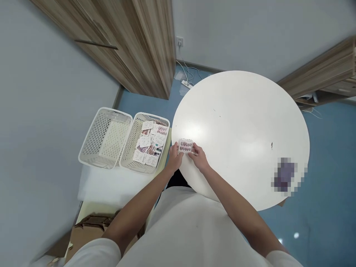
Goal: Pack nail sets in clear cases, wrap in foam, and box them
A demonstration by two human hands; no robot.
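Note:
Between my two hands is a small clear box of press-on nails [185,145], with two rows of pinkish-purple nails showing. It is over the near left edge of the round white table [239,111]; whether it rests on the top I cannot tell. My left hand [174,157] grips the box's left side, thumb near its lower corner. Fingers of my right hand [199,157] close on the right side. To the left, a white basket [126,159] holds several similar nail packs [150,142], many with white printed cards facing up.
Left of the filled basket stands another white perforated basket [93,137]. Cardboard boxes [86,233] lie below, at lower left. A pixelated purple patch [285,174] covers something on the table's right. Behind the table, a power strip [187,84] with cables lies by the wooden cabinet [150,44].

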